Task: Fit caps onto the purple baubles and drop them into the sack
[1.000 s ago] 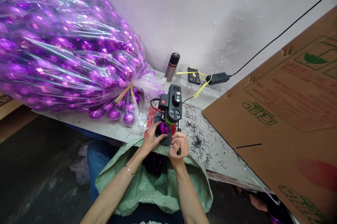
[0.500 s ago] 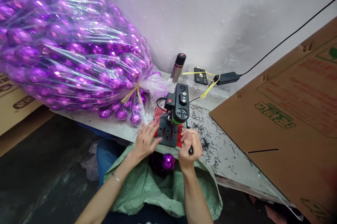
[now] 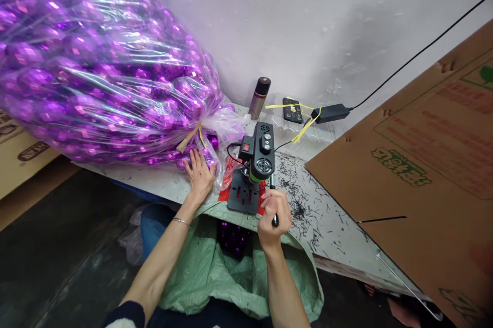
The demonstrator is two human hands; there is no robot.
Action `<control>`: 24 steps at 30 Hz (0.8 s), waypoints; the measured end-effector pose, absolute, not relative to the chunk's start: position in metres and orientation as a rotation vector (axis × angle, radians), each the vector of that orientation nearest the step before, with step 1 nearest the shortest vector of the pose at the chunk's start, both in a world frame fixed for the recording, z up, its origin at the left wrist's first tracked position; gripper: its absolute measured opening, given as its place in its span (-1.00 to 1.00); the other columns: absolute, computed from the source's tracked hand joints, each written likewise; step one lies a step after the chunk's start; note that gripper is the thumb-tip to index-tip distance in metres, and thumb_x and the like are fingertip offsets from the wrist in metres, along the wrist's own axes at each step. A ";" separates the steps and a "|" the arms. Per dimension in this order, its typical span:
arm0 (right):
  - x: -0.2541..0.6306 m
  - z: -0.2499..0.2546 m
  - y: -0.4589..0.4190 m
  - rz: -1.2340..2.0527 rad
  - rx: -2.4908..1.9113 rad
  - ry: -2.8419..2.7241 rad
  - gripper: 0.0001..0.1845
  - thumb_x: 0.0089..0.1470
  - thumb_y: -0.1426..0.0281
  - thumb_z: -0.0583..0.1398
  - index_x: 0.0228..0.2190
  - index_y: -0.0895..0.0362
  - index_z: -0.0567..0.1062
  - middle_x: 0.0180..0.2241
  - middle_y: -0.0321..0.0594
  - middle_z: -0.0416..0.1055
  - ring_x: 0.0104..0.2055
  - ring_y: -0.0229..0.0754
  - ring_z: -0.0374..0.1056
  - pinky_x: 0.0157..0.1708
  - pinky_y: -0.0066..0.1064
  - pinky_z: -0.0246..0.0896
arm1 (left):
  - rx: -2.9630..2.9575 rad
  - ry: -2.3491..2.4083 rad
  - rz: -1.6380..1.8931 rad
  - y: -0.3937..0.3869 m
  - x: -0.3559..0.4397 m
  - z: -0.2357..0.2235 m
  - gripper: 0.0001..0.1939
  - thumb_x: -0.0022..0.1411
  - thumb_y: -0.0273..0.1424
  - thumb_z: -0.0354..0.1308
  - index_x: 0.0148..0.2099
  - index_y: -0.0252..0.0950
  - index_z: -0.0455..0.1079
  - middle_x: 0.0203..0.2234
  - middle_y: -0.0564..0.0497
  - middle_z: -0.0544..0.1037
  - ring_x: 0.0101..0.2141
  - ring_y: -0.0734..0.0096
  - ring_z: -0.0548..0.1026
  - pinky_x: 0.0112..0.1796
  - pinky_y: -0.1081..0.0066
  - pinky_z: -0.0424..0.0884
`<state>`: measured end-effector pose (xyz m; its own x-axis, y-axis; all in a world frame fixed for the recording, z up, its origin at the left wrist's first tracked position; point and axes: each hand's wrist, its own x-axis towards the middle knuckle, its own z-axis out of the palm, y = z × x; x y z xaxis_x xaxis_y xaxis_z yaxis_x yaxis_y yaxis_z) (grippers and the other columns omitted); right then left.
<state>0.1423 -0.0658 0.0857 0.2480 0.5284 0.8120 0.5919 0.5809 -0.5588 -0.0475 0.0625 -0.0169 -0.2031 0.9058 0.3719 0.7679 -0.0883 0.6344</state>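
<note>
My left hand point(image 3: 201, 176) reaches onto the purple balls point(image 3: 185, 159) by the tied neck of a big clear plastic bag point(image 3: 115, 71). Its fingers are spread and lie over them. My right hand point(image 3: 275, 215) is wrapped round the black-tipped lever point(image 3: 275, 221) of a small black bench machine point(image 3: 263, 151). The machine's slotted base plate point(image 3: 242, 194) stands on a red mat point(image 3: 224, 192). Below it, a green woven sack point(image 3: 215, 276) gapes open on my lap, with dark purple balls point(image 3: 233, 238) inside.
Black plastic scraps point(image 3: 302, 205) litter the table right of the machine. Behind it stand a flask point(image 3: 260, 98), a dark flat tray-like piece point(image 3: 292, 110) and a black power adapter point(image 3: 330, 113) with its cord. A large cardboard box point(image 3: 416, 174) leans at the right.
My left hand has moved left and up, from beside the base plate to the balls at the bag's neck. The ball above the sack has dropped from sight. My right hand stays on the lever.
</note>
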 end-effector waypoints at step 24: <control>0.143 0.080 -0.065 -0.071 -1.039 -1.398 -0.67 0.28 0.54 0.02 -0.51 0.06 0.32 -0.50 -0.31 0.33 -0.39 -0.22 0.37 -0.39 -0.34 0.24 | 2.198 1.861 0.695 0.060 -0.080 0.011 -0.32 0.26 -0.03 0.21 0.20 -0.48 0.38 -0.20 -0.42 0.64 0.04 -0.30 0.49 0.12 -0.15 0.27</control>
